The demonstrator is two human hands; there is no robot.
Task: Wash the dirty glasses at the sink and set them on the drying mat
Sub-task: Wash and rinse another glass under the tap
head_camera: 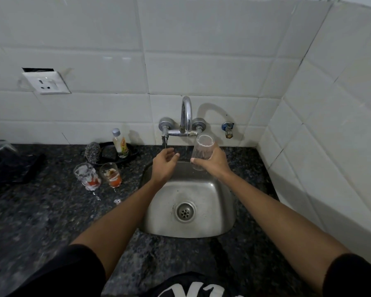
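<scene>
Over sink (221,189) back rim, right hand (214,162) holding tilted glass (202,152)

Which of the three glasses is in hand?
The clear glass gripped by the right hand over the sink; the other two glasses stand residue-stained on the counter.

Brushed steel sink (220,213), speckled polished stone counter (41,221), glossy white tiles (201,71), clear glass (202,154)

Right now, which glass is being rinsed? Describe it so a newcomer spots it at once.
Start at the steel sink and its wall faucet. Just right of the running stream, the right hand grips a tilted clear glass. Unlike the two dirty glasses on the counter to the left, it has no orange residue.
</scene>
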